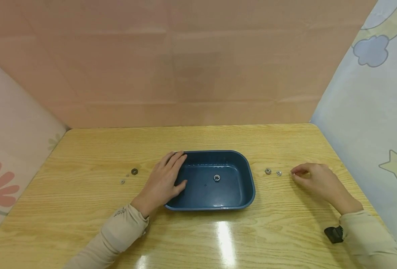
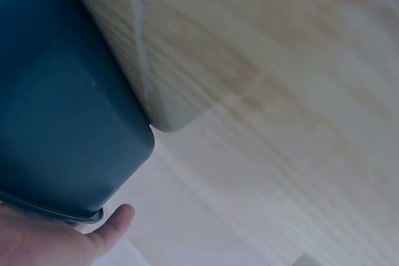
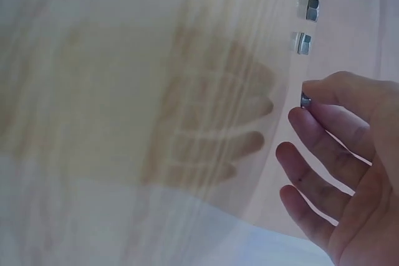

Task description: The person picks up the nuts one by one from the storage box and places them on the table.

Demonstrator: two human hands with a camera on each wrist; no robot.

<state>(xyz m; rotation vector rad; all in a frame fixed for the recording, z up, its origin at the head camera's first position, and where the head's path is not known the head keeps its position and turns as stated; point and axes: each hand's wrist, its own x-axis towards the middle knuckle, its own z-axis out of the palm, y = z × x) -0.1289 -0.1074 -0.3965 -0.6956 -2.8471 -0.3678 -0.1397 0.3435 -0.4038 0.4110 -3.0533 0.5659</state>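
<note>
Over the left rim of a dark blue plastic bin rests my left hand, its fingers lying loosely across the far left corner and the thumb over the inside. A silvery ring-shaped nut lies on the bin floor. To the right of the bin, my right hand pinches a small metal nut between thumb and index finger, close over the table; the other fingers are spread apart in the right wrist view. Two hex nuts, one larger and one flanged, sit between that hand and the bin.
Left of the bin lie a dark hex nut, a small whitish nut and a tiny tan piece. The wooden table meets a brown paper-like wall behind. A black device hangs at the right cuff.
</note>
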